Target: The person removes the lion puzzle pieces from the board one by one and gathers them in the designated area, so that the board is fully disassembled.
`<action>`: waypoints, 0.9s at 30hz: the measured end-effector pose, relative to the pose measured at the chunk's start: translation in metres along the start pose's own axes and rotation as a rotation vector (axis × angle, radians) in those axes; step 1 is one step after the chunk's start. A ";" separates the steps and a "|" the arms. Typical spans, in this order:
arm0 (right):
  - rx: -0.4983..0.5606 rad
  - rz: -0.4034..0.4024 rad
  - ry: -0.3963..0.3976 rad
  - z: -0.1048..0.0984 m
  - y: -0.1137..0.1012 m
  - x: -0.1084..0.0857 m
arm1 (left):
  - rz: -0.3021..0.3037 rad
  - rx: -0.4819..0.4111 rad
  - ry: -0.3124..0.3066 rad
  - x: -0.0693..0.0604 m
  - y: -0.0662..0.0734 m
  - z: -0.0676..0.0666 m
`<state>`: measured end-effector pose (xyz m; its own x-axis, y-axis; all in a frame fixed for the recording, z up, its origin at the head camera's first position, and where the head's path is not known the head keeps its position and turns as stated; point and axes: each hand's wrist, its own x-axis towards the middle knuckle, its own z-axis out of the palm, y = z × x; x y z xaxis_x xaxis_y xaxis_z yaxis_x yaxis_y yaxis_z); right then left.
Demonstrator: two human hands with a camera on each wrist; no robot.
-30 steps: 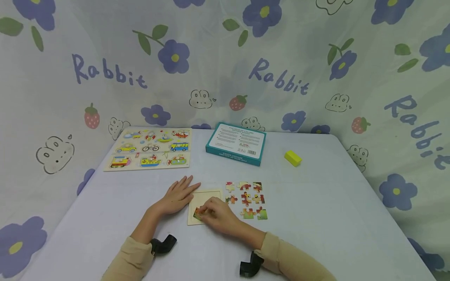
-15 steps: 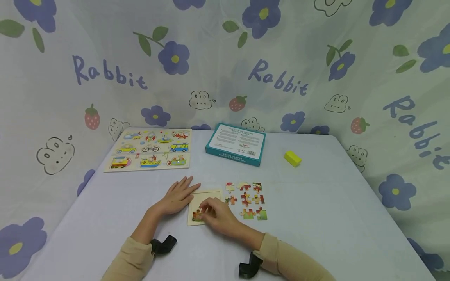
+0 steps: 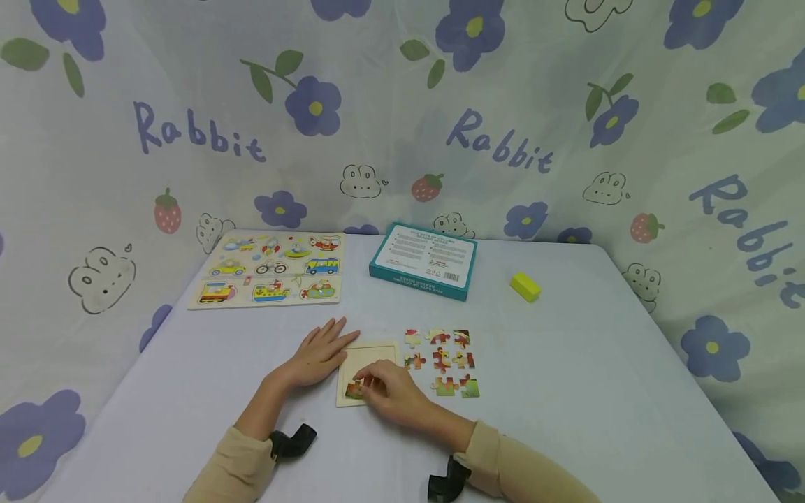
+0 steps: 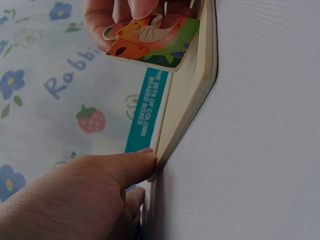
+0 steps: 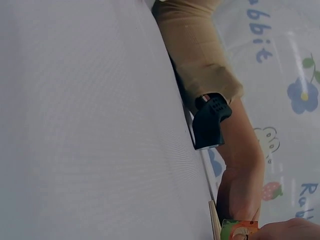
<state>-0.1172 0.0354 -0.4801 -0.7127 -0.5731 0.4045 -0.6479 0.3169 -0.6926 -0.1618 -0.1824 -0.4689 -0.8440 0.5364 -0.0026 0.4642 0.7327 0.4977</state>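
Note:
My right hand (image 3: 395,392) pinches a jigsaw piece (image 3: 353,390) over the lower left corner of a shallow wooden puzzle tray (image 3: 366,355). Orange, green and a cat-like face show on the piece (image 4: 150,45) in the left wrist view, where it tilts above the tray floor. Whether its lower edge touches the tray cannot be told. Fingers spread, my left hand (image 3: 316,358) lies flat at the tray's left edge, its thumb against the frame in the left wrist view. Several loose jigsaw pieces (image 3: 441,360) lie in rows just right of the tray.
Behind on the left lies a wooden vehicle puzzle board (image 3: 267,269). A teal-edged box (image 3: 423,260) sits at the back middle, with a yellow block (image 3: 525,286) to its right. A patterned curtain (image 3: 402,112) hangs behind the white table (image 3: 585,370).
The jigsaw piece has turned from a slant to nearly square with the tray's lower left corner. My right fingers shifted slightly with it; my left hand stays in place.

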 end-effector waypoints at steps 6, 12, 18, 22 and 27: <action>-0.012 0.003 -0.017 -0.001 0.000 0.000 | -0.004 -0.002 0.004 0.000 0.000 0.000; 0.000 0.032 -0.035 -0.002 -0.002 0.002 | 0.003 0.004 0.008 0.000 0.000 0.000; 0.008 0.030 -0.050 -0.005 -0.006 0.002 | 0.012 0.013 0.016 0.000 0.000 0.001; -0.009 0.027 -0.052 -0.006 -0.008 0.002 | 0.008 0.018 0.014 0.000 -0.001 0.002; 0.004 -0.001 -0.034 -0.006 -0.009 0.002 | 0.003 0.017 0.016 0.001 -0.002 0.002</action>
<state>-0.1144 0.0358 -0.4691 -0.7024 -0.5990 0.3845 -0.6476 0.3134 -0.6946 -0.1635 -0.1824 -0.4718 -0.8465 0.5322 0.0132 0.4713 0.7378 0.4833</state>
